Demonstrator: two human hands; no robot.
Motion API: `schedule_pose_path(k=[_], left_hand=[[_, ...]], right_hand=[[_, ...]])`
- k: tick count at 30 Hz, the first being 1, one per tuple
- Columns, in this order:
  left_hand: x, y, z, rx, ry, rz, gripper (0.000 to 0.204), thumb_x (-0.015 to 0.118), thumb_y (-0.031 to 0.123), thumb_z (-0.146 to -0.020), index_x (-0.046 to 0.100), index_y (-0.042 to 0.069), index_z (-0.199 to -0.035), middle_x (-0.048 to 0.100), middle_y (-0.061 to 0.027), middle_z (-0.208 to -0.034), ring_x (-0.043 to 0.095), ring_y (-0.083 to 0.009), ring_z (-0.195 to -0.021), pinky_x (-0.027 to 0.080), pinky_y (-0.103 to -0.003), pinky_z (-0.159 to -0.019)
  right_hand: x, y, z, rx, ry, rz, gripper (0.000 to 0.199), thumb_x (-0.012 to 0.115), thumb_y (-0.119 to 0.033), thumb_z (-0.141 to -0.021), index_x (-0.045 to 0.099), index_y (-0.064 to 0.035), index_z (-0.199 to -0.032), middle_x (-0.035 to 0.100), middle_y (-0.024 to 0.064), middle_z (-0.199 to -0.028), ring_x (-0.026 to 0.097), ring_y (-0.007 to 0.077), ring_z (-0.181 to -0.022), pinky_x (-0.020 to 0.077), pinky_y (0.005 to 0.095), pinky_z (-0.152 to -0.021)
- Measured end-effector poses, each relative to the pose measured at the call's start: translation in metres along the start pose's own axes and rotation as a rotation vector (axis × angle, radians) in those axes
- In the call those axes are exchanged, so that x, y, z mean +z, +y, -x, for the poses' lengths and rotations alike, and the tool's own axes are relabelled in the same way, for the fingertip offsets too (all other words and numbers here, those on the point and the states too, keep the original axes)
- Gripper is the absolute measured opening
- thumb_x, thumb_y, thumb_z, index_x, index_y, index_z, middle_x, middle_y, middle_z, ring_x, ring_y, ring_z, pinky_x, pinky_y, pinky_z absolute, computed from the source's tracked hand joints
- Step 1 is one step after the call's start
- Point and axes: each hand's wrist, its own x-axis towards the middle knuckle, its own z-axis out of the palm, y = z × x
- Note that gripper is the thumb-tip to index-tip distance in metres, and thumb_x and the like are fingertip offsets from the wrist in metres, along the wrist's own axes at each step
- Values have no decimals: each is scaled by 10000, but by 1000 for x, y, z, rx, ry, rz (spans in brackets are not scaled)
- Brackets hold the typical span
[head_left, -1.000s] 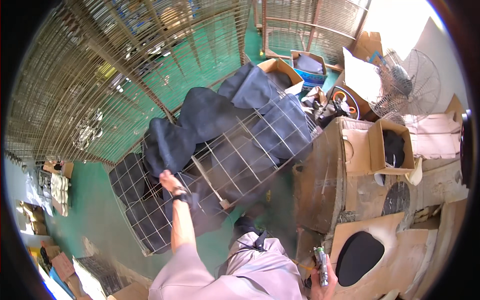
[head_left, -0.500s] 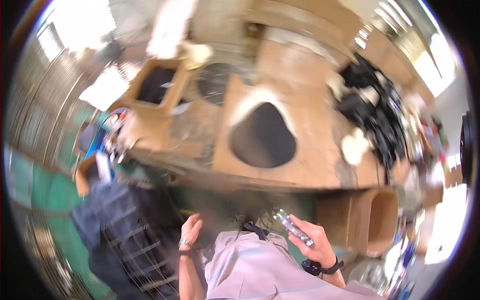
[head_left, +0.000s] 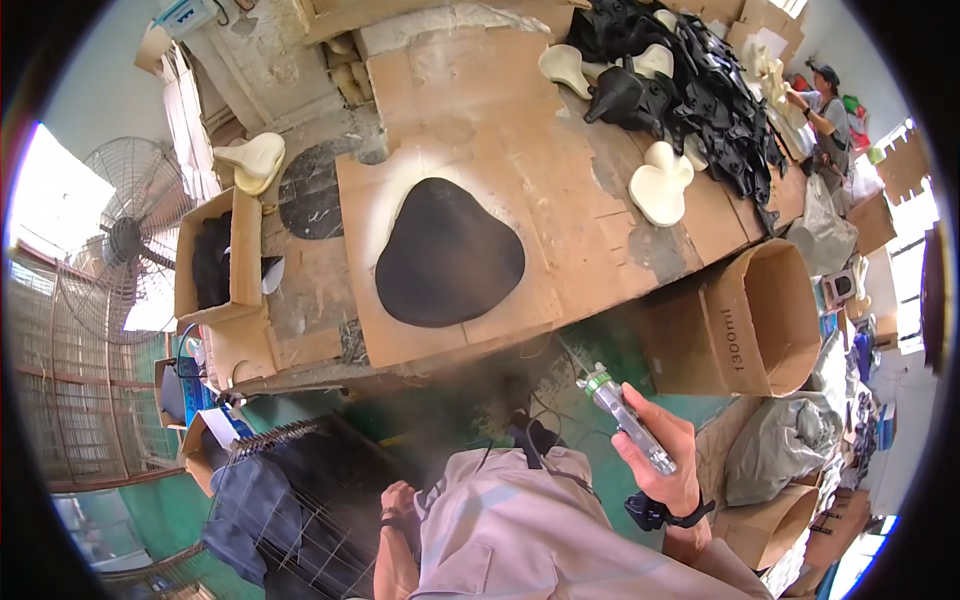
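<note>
- My right hand [head_left: 665, 462] is wrapped round a silver spray gun [head_left: 628, 418]; my left hand [head_left: 397, 497] hangs low, fingers curled, can't tell if it's empty.
- The black piece [head_left: 450, 255] lies flat on the cardboard sheet [head_left: 565, 232] up ahead, neither hand on it. There's whitish residue [head_left: 391, 203] around it, so I'd guess spraying's underway; can't tell if this one's fully coated.
- Probably done: the dark pieces [head_left: 255, 495] on the wire rack [head_left: 272, 438] to my left.
- Left to do, I reckon: getting this one over there. Cream forms [head_left: 660, 185] farther right look bare.
</note>
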Motion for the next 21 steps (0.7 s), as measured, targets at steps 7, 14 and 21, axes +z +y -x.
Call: schedule_pose_path(k=[7, 14, 21], left_hand=[[11, 12, -39, -20, -154, 249, 375, 658, 169, -947, 601, 41, -1294, 690, -96, -949, 686, -210, -757, 572, -327, -608], [61, 62, -18, 110, -52, 267, 92, 626, 92, -940, 687, 54, -998, 586, 1, -697, 588, -109, -593, 445, -260, -482], [120, 219, -10, 970, 246, -373, 408, 611, -8, -837, 628, 67, -1238, 665, -169, -1078, 655, -330, -1003, 531, -398, -903]], right_hand=[[-5, 0, -18, -53, -261, -50, 639, 778, 45, -750, 599, -6, -1361, 713, 174, -972, 692, 309, -787, 543, 331, -723], [-18, 5, -15, 32, -341, -37, 649, 782, 48, -744, 596, -6, -1364, 715, 187, -1004, 707, 325, -829, 548, 338, -760], [-48, 26, 3, 161, -201, -26, 588, 764, 31, -775, 615, -1, -1344, 720, 194, -968, 710, 309, -806, 540, 322, -747]])
